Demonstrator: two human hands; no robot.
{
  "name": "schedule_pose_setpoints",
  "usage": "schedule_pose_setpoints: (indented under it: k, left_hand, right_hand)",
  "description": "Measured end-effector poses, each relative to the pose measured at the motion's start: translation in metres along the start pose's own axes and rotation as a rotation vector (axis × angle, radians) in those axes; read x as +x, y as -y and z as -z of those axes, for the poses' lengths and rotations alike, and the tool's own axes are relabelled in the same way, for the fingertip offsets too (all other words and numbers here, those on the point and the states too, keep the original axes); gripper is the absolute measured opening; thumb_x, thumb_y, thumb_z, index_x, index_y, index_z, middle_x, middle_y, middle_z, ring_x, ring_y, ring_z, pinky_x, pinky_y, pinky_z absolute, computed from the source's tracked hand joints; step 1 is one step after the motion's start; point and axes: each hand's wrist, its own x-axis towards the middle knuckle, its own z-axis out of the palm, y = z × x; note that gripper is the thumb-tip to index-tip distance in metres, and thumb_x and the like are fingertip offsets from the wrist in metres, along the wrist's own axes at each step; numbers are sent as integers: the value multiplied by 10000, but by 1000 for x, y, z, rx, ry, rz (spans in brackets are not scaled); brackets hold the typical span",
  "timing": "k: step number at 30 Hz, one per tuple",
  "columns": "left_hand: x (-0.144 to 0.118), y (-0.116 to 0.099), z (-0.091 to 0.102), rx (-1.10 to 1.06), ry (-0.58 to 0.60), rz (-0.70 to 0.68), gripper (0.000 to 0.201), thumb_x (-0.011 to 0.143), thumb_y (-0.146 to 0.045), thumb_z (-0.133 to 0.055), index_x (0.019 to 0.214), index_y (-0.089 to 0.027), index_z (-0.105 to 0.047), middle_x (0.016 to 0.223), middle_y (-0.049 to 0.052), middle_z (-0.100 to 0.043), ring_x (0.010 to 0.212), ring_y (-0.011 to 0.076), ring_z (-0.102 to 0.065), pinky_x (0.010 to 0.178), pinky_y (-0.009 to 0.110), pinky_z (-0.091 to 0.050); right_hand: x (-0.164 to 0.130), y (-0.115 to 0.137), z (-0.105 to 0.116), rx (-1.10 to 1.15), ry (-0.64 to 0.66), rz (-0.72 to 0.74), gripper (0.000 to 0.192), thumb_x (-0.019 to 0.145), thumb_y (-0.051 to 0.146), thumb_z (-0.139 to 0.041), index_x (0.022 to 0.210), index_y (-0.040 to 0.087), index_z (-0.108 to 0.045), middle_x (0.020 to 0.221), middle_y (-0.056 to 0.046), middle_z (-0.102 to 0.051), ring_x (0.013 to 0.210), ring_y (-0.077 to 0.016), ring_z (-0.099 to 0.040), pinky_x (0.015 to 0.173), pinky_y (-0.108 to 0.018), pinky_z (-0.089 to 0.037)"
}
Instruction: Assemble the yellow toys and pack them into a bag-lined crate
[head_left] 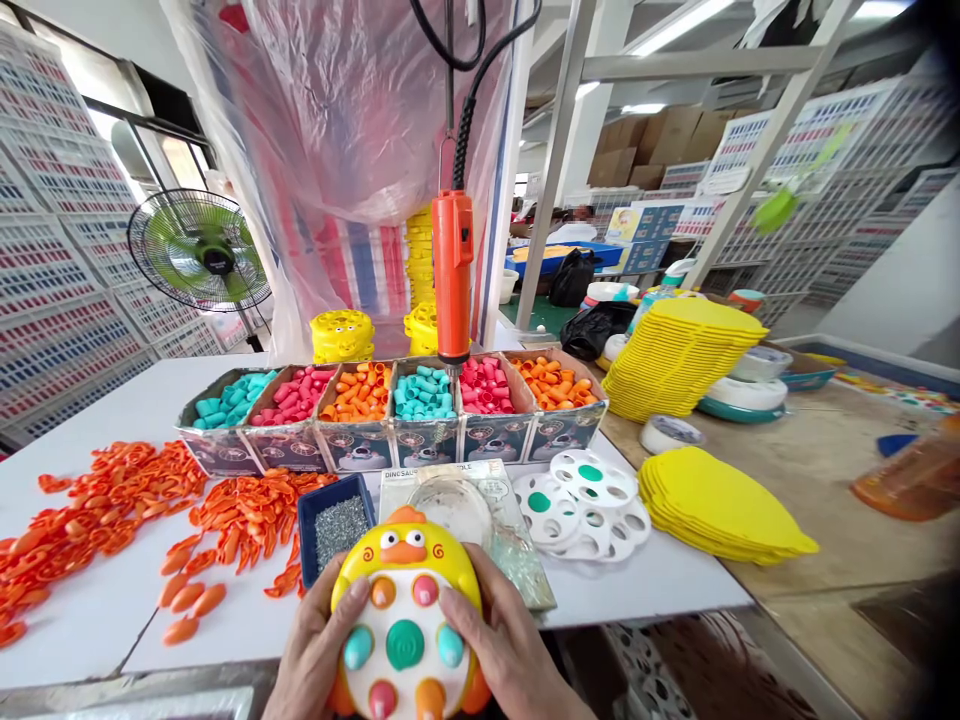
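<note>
Had the duck toy (405, 612) gripped between my left hand (319, 630) and right hand (504, 637), near the blue tray (304, 540). Six pegs (451, 646) were in, so its front looked pretty full; loads of loose caps (424, 395) filled the bins (360, 442).

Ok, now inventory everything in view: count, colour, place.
duck toy: one, yellow and white, held
sectioned box: one, dark, centre
pegs: many, teal, pink, orange, in box
loose parts: two piles, orange, left
tray: one, blue, behind toy's left
discs: several, white, right of toy
flat stacks: two, yellow, right
driver: one, orange, hanging above box
fan: one, green, back left
toy shells: several, yellow, behind box
crates: many, white, background
table: one, white, under box
left hand: one, holding toy
right hand: one, holding toy
</note>
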Motion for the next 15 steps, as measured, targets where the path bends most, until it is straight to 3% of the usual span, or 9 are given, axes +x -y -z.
schedule_pose_setpoints:
  k: [7,11,15]
  left_hand:
    - [-3,1,0,-25,51,7,542,805,-504,-793,1219,-200,-620,1047,91,-811,828,286,-777,702,339,-633]
    - [-4,0,0,2,-35,-5,586,721,-536,-854,1160,-196,-668,1028,74,-813,848,285,-768,669,307,-631]
    - [-4,2,3,-3,-45,4,597,709,-543,-860,1163,-201,-678,1014,70,-814,845,289,-766,666,313,-634]
  right_hand:
    - [-2,-14,5,-65,-116,-19,732,778,705,-703,1339,242,-614,1261,-110,-686,1254,-368,-580,974,-403,-554]
    - [-4,-22,7,-120,-148,14,723,790,720,-687,1332,246,-616,1292,-113,-679,1237,-353,-608,1002,-416,-555]
    - [-7,-32,10,-160,-225,32,729,730,712,-757,1311,292,-631,1401,-103,-632,1349,-376,-535,1083,-460,-514]
